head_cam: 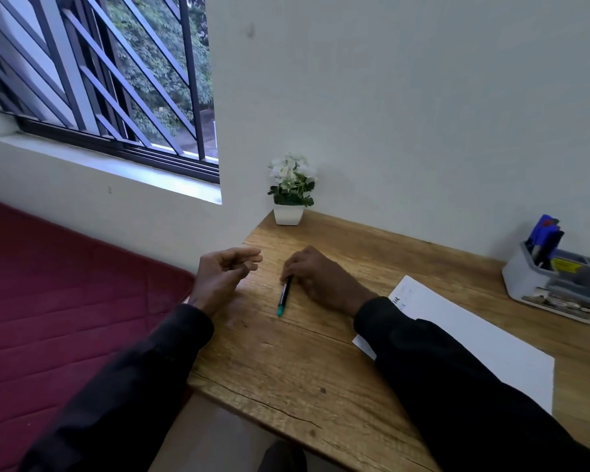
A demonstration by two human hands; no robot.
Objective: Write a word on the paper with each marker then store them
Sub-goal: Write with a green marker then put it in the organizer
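A marker (283,297) with a dark barrel and a green end lies on the wooden desk (286,362) near its left side. My right hand (315,275) is over its upper end, fingertips curled round the tip. My left hand (220,272) hovers at the desk's left edge, fingers loosely curled, holding nothing. A white sheet of paper (484,335) lies to the right, partly under my right sleeve, with some dark writing at its top corner. A grey organiser (532,284) at the far right holds several blue and dark markers (544,240).
A small white pot with white flowers (291,190) stands at the desk's back left corner against the wall. A dark red mattress (65,301) lies left of the desk under a barred window (99,80).
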